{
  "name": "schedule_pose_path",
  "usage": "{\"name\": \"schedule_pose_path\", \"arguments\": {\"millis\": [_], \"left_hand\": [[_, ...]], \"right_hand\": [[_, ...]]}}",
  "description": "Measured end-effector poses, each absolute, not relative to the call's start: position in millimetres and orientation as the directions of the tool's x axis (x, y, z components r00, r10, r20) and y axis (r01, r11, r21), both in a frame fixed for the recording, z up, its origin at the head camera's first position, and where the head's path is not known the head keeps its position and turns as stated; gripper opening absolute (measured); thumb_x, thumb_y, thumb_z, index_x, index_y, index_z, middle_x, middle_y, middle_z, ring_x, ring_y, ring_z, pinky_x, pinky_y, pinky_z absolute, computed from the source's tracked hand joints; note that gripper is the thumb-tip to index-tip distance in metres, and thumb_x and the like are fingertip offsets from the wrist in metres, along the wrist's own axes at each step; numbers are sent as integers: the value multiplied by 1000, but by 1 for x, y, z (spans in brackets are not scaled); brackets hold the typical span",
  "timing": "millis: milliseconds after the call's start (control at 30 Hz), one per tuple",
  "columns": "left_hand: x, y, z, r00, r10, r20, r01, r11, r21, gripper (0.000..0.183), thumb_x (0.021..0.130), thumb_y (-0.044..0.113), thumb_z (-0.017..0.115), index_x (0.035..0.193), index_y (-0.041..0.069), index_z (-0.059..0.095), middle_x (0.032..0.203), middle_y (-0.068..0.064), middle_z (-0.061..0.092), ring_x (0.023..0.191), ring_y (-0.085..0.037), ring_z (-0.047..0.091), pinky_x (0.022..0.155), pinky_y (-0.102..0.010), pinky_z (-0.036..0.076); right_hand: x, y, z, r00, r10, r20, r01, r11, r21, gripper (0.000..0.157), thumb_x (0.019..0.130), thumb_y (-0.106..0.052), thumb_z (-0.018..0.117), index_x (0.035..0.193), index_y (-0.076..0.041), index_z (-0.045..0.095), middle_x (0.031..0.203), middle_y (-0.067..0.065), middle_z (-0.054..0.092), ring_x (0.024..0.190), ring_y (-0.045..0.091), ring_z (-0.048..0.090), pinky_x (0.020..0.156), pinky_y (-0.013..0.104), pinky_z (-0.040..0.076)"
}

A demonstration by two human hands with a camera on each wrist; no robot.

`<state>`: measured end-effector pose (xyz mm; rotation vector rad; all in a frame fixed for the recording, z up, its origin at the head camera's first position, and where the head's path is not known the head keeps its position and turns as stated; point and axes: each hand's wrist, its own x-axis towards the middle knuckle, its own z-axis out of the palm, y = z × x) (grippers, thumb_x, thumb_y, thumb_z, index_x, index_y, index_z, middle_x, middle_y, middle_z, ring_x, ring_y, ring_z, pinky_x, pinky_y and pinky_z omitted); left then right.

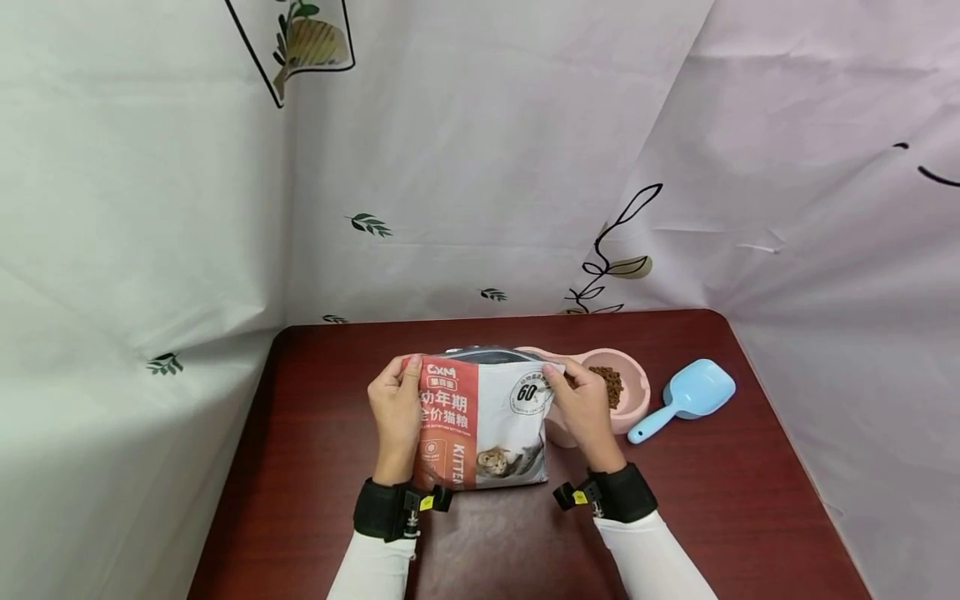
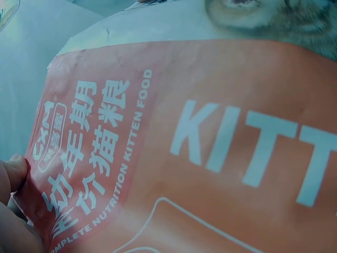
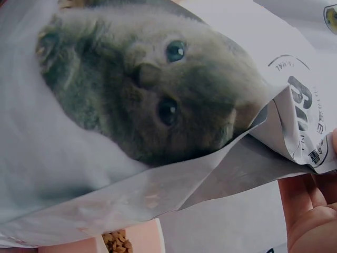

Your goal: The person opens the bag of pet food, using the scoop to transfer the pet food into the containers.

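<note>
A red and white bag of kitten food [image 1: 487,425] is held up at the middle of the table, its printed front facing me. My left hand [image 1: 397,408] pinches its top left corner, thumb on the front. At the top right corner, my right hand [image 1: 585,408] pinches the bag the same way. The dark inner back wall shows behind the front edge, so the top looks parted. In the left wrist view the left thumb [image 2: 16,171] presses on the red panel. The right wrist view shows a folded side and the right fingers [image 3: 310,211] behind the corner.
Behind the bag and right hand stands a pink double bowl [image 1: 636,387], partly hidden, with brown kibble [image 1: 609,385] in its right side. A blue scoop [image 1: 697,392] lies to the right of it on the dark red table [image 1: 322,450]. Pale cloth hangs around the table.
</note>
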<state>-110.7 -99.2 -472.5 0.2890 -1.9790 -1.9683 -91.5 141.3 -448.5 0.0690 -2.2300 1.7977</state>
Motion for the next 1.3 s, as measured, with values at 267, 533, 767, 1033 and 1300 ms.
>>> {"name": "schedule_pose_path", "arguments": {"millis": [267, 533, 767, 1033, 1300], "left_hand": [[-101, -98, -452, -922, -358, 149, 153, 17, 988, 25, 105, 12, 60, 105, -9, 75, 82, -30, 68, 57, -13, 63, 51, -23, 52], [-112, -114, -462, -957, -196, 213, 186, 149, 971, 22, 105, 20, 63, 116, 4, 74, 96, -19, 74, 68, -12, 67, 55, -24, 55], [-120, -122, -439, -887, 156, 435, 437, 591, 678, 20, 96, 14, 75, 115, 9, 76, 104, -3, 70, 87, -14, 63, 70, -31, 55], [-128, -120, -442, -824, 214, 524, 535, 599, 596, 6, 98, 11, 71, 95, 7, 75, 89, -3, 62, 77, -13, 56, 64, -28, 50], [-129, -116, -437, -826, 249, 506, 526, 662, 534, 5, 97, 10, 72, 95, 6, 73, 88, -4, 61, 83, -19, 54, 72, -35, 48]], "right_hand": [[-96, 146, -468, -961, 184, 205, -169, 191, -967, 18, 101, -5, 66, 106, 7, 78, 94, 25, 75, 77, 2, 66, 67, 15, 54], [-94, 148, -467, -970, 169, 178, -146, 184, -972, 17, 100, -2, 66, 106, 9, 77, 95, 26, 75, 75, 4, 66, 67, 21, 56], [-100, 151, -484, -964, 159, 214, -191, 147, -971, 18, 102, -8, 65, 107, 4, 78, 89, 22, 73, 74, 1, 66, 67, 17, 56], [-102, 153, -484, -966, 152, 211, -190, 142, -972, 20, 103, -9, 64, 110, 5, 77, 98, 26, 74, 81, 0, 69, 72, 18, 59], [-106, 155, -484, -966, 158, 206, -175, 188, -966, 19, 102, -3, 62, 110, 8, 76, 98, 29, 74, 81, 0, 69, 73, 19, 58]]}}
